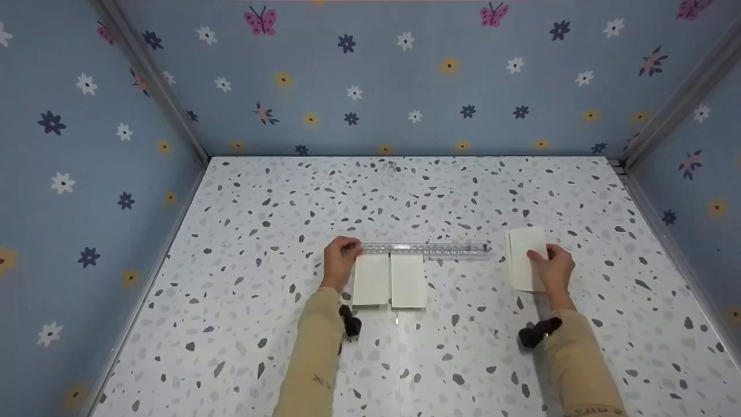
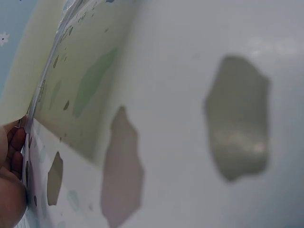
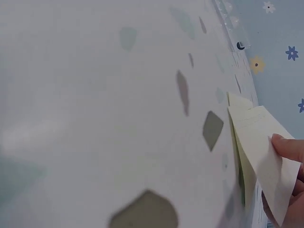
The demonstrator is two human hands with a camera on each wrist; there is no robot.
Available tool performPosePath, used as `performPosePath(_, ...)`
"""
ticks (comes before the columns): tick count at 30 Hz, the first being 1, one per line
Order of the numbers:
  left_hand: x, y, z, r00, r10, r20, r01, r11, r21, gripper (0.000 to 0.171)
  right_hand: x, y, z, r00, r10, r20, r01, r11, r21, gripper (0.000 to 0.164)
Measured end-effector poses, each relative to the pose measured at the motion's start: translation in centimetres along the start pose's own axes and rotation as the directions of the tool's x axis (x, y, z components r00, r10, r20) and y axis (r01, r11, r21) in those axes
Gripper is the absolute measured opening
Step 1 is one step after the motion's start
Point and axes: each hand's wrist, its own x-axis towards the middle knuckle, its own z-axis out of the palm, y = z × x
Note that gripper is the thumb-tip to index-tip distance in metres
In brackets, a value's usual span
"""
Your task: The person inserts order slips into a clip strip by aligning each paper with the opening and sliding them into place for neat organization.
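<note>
My left hand point(image 1: 339, 262) pinches the left end of a clear plastic ruler point(image 1: 451, 249), which lies crosswise on the speckled table. Below the ruler two small cream paper pieces, a left one point(image 1: 371, 281) and a right one point(image 1: 408, 282), lie side by side with a narrow gap, their top edges at the ruler. To the right, my right hand point(image 1: 556, 269) pinches the right edge of a cream paper sheet point(image 1: 529, 255), thumb on top. In the right wrist view that sheet point(image 3: 263, 142) tilts up, with more paper point(image 3: 240, 101) behind it.
The white speckled tabletop point(image 1: 278, 191) meets blue flowered panels point(image 1: 382, 75) at the back and both sides. Grey metal edging point(image 1: 156, 87) runs along the corners. Black wrist devices point(image 1: 351, 324) sit at both cuffs.
</note>
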Motion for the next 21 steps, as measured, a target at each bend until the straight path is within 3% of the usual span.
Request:
performPosePath(10,0.1,0.0,0.1,1.0,-0.008,-0.008,0.009,0.999,0.046,0.014,-0.4,-0.5,0.2,0.999,0.038,0.015,-0.038,0.999,0.006,0.045)
performPosePath(21,0.2,-0.1,0.2,1.0,-0.015,-0.013,0.015,0.999,0.038,0.014,-1.2,-0.8,0.7,0.998,0.055,0.001,-0.055,0.998,0.028,0.047)
